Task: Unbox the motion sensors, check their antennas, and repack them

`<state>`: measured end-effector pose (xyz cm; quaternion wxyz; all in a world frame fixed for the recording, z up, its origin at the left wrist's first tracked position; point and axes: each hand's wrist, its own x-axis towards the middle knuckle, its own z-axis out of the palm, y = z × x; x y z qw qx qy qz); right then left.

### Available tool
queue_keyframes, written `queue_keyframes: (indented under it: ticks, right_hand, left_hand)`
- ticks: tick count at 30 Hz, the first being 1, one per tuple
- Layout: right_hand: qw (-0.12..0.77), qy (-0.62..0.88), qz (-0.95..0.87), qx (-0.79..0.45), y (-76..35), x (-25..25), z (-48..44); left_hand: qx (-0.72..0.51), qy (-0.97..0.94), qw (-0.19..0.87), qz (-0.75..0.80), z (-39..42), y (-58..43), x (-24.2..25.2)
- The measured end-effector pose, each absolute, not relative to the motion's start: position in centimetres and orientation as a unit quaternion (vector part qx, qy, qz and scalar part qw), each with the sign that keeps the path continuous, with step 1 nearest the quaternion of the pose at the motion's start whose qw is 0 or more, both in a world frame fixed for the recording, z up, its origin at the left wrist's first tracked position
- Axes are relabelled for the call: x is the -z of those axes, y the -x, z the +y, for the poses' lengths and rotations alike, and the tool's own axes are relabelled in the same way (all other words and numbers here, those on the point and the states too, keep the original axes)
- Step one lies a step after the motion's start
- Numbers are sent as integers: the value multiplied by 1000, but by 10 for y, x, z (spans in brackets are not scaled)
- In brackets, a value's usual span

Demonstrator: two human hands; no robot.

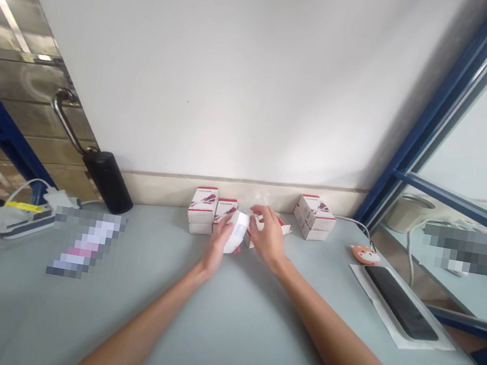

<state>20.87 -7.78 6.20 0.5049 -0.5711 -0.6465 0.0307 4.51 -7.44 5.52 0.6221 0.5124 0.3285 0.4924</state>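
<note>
Head view looks down at 2 bare hands over a pale blue table. The left hand is holding a round white thing, with its fingers curled around it. The right hand is open a little, with its fingers spread, just beside the white thing and near a small open white box. Behind them, by the wall, stand a left stack of white boxes and a right stack of white boxes, both with red marks. Farther right lie an orange fox-shaped thing and a long black pad on white paper.
</note>
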Motion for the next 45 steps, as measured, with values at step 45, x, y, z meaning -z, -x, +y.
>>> queue_keyframes:
  ticks: [45]
  right_hand:
    - [549,492,-655,-167,-197,-88,-117]
  left_hand:
    - [-516,-402,696,297,-75,-45,-63]
